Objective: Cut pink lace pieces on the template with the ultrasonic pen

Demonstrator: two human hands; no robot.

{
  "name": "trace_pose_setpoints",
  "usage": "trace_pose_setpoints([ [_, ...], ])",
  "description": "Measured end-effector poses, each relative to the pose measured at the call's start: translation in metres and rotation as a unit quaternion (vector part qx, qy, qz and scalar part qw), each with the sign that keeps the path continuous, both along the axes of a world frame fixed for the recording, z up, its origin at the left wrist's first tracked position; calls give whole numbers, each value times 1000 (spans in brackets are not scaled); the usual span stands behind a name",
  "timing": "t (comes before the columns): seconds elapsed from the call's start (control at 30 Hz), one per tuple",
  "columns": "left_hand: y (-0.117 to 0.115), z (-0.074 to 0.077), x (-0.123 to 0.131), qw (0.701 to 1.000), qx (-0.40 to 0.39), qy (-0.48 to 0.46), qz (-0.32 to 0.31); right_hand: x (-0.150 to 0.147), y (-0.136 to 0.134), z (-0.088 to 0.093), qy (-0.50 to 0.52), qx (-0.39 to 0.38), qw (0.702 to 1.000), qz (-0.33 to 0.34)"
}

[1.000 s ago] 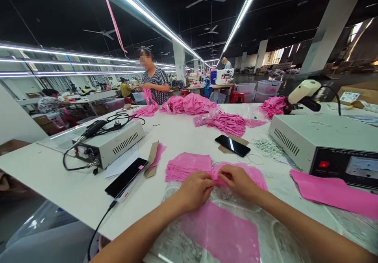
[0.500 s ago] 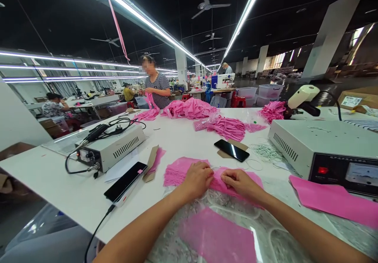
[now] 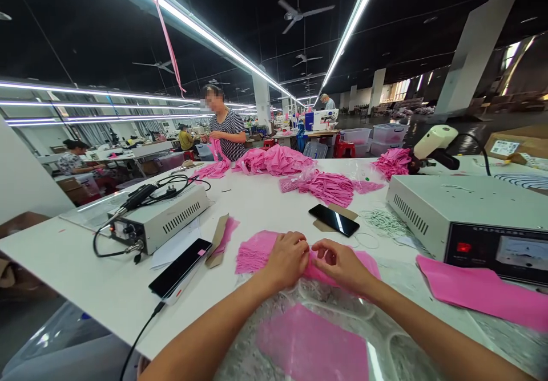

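Note:
A layered stack of pink fabric lies on the table in front of me. My left hand is closed over its middle, with the fingers curled on the pink cloth. Just to the right, my right hand is raised slightly over the cloth, thumb and forefinger apart, and nothing shows between them. Under my wrists lies a clear plastic sheet with a flat pink piece seen at it.
Grey control boxes stand left and right. Phones lie left and ahead. Pink piles, pale green cords and a pink sheet lie on the table. A person in stripes stands across it.
My right thumb and forefinger have parted from their pinch, and that hand has moved slightly left and up. My left hand stays on the cloth. The view has shifted a little.

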State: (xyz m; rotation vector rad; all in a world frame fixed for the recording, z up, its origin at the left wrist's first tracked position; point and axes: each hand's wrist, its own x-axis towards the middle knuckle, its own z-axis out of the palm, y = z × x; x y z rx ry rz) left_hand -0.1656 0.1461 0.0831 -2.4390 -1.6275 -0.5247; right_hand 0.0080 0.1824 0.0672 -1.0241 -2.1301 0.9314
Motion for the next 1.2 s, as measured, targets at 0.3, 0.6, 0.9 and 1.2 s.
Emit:
trace_pose_setpoints([
  [0.3, 0, -13, -2, 999, -10, -13, 36, -13, 8, -4, 8, -2, 1000, 13],
  [0.6, 0, -15, 1, 996, -29, -13, 83, 22, 21, 3, 143, -58, 988, -30],
  [0.9, -18, -8, 76, 995, -26, -40, 89, 40, 9, 6, 245, -73, 962, -94],
  [1.2, 2, -6, 113, 998, 17, -24, 47, 122, -29, 33, 303, -18, 918, -255],
])
